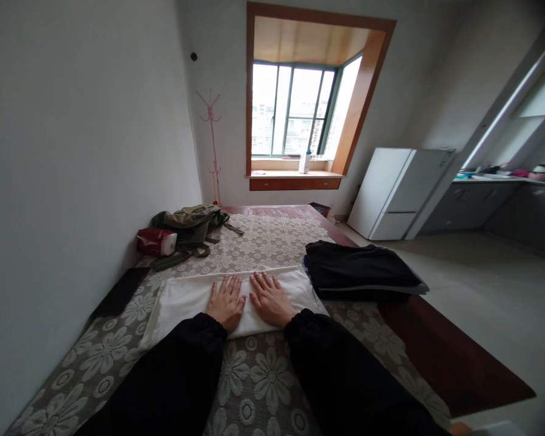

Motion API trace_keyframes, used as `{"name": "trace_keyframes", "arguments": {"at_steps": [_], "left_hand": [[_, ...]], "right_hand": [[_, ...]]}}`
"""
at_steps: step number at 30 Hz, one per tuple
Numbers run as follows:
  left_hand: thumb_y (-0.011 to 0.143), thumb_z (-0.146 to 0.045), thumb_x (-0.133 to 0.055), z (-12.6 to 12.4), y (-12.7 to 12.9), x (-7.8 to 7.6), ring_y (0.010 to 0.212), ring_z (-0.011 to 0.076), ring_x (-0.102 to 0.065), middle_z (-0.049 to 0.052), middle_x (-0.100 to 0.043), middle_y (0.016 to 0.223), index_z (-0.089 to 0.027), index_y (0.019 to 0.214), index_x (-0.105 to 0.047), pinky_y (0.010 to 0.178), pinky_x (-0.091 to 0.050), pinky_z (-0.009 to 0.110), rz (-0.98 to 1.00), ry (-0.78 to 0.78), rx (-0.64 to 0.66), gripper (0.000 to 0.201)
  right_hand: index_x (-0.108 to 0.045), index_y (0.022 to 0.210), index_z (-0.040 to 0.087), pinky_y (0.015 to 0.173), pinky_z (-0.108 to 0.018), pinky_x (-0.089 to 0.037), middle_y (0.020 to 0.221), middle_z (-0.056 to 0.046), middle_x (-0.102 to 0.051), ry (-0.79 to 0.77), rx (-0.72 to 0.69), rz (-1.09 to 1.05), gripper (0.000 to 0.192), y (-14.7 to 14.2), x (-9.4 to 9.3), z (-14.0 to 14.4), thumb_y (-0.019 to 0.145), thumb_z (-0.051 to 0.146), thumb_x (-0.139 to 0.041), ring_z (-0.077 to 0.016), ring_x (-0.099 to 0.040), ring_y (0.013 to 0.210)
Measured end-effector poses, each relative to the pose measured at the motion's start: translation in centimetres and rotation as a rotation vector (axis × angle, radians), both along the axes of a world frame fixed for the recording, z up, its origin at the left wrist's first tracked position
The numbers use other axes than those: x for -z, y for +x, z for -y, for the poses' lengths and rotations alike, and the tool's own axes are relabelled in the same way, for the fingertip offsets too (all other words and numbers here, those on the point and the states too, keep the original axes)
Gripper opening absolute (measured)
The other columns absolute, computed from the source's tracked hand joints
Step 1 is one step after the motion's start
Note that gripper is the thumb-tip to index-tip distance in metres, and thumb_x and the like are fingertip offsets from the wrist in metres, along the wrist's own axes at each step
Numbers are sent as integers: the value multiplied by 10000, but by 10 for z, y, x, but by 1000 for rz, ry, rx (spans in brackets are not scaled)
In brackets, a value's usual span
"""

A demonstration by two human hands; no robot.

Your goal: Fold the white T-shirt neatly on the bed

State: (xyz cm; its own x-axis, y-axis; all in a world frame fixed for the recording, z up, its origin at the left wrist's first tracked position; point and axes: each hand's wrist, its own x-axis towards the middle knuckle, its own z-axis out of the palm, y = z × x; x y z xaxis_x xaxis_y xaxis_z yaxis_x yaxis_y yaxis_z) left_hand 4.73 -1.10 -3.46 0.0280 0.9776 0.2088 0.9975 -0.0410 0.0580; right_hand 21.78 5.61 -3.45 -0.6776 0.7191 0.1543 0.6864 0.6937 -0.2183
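Note:
A white cloth [181, 303], folded into a long flat rectangle, lies across the flower-patterned table cover [272, 375]. My left hand [227, 303] rests palm down on it, a little left of its middle, fingers stretched forward. Beside it my right hand [271, 298] also lies flat on the cloth, fingers spread. A small gap separates the two thumbs. Both palms are hidden, and neither hand grips anything. Just right of the white cloth sits a stack of folded dark clothes [358, 269].
An olive backpack [188, 224] and a red tissue pack [157, 242] lie at the left by the wall. Nearer is a flat black object [120, 292]. Beyond the table stand a pink coat rack [213, 133] and a white fridge [399, 194]. A bottle [304, 162] is on the windowsill.

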Motion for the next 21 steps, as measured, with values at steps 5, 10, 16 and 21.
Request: {"name": "trace_keyframes", "arguments": {"at_steps": [5, 10, 16, 21], "left_hand": [[1020, -353, -321, -1, -7, 4, 1544, 340, -286, 115, -353, 1661, -179, 1575, -399, 1221, -246, 624, -21, -2, 11, 586], [1012, -345, -337, -2, -8, 6, 1552, 334, -268, 103, -359, 1660, -205, 1586, -379, 1226, -236, 620, -30, 12, 30, 592], [1005, -332, -344, 1, -7, 4, 1553, 347, -260, 112, -344, 1663, -179, 1587, -374, 1228, -235, 626, -18, -16, 16, 603], [1009, -346, -344, 1, -9, 3, 1556, 347, -252, 110, -348, 1663, -196, 1593, -363, 1229, -226, 631, -16, -10, 35, 603]], "right_hand": [[-271, 1620, 136, 1261, -550, -164, 1683, -117, -244, 11, -81, -38, 623, 1, -2, 2, 1066, 421, -300, -296, -164, 1571], [-307, 1606, 120, 1262, -524, -197, 1660, -148, -293, 29, -134, -59, 645, 0, -1, 4, 1074, 485, -295, -293, -226, 1556], [-299, 1607, 104, 1267, -515, -187, 1664, -153, -282, 21, -128, -53, 655, -1, 1, 4, 1075, 485, -294, -290, -225, 1556], [-305, 1608, 127, 1267, -513, -186, 1662, -143, -290, 29, -132, -60, 640, 0, 1, 3, 1074, 478, -301, -288, -234, 1554]]}}
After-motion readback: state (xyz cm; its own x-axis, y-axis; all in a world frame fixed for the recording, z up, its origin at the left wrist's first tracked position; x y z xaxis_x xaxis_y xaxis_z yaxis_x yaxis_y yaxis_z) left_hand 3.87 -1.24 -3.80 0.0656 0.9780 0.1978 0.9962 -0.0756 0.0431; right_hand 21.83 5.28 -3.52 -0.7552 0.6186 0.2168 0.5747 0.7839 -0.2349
